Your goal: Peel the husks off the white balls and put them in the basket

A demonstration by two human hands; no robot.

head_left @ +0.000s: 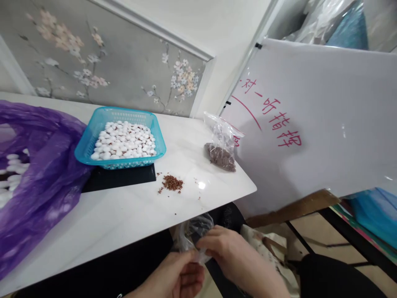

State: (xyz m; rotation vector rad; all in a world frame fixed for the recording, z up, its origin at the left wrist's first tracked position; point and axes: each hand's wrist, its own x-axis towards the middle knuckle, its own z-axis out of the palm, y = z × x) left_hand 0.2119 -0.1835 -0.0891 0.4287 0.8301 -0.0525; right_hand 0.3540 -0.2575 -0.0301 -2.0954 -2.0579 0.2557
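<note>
Below the table's front edge, a clear plastic bag (pixel 189 236) is gripped between both my hands. My left hand (pixel 176 271) pinches its lower part, thumb on top and fingers curled under. My right hand (pixel 225 252) is closed on the bag's other side. What the bag contains, if anything, I cannot make out. Up on the table lies a small heap of reddish-brown bits (pixel 172 183). To its left a blue plastic basket (pixel 159 140) holds many white oval pieces (pixel 124 140) with brown showing among them.
A clear zip bag of brown powder or crumbs (pixel 221 156) leans near the table's right end. A purple plastic bag (pixel 52 178) with white pieces covers the left. A black flat object (pixel 124 179) lies under the basket. The whiteboard (pixel 325 124) stands at right.
</note>
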